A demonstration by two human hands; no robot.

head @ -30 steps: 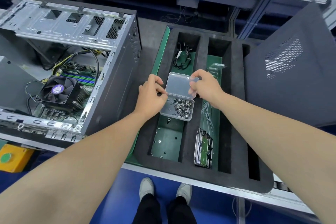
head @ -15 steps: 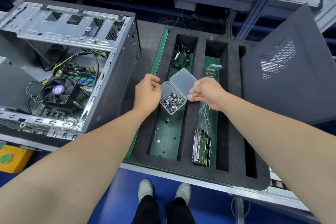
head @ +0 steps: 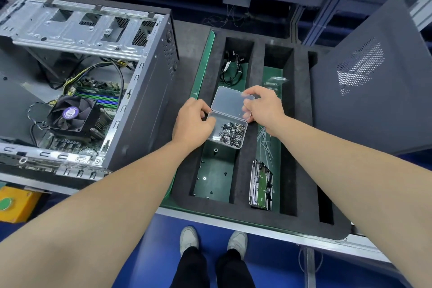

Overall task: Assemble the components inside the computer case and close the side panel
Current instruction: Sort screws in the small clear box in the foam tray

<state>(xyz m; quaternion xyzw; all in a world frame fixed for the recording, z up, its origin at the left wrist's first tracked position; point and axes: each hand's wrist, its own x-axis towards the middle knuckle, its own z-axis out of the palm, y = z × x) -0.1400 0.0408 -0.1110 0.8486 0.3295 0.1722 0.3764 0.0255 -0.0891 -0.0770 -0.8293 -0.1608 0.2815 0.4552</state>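
A small clear plastic box point(head: 228, 132) full of screws hangs over the black foam tray point(head: 249, 163), its hinged lid point(head: 231, 101) swung up and open. My left hand point(head: 192, 124) grips the box's left edge. My right hand point(head: 263, 105) pinches the lid's right edge. The open computer case point(head: 140, 91) lies on the left, showing its motherboard and CPU fan point(head: 70, 112). The dark side panel point(head: 374, 91) leans at the right. A hard drive point(head: 260, 184) stands on edge in a tray slot.
A black cable bundle point(head: 230, 71) lies at the far end of the left slot. White cable ties point(head: 264, 145) lie in the middle slot, a clear packet point(head: 274, 80) beyond them. A yellow box point(head: 16, 203) with a green button sits at the lower left.
The head view has shifted. The box was turned askew half a second ago and now sits squarer, with the lid still raised. Both hands keep hold of it.
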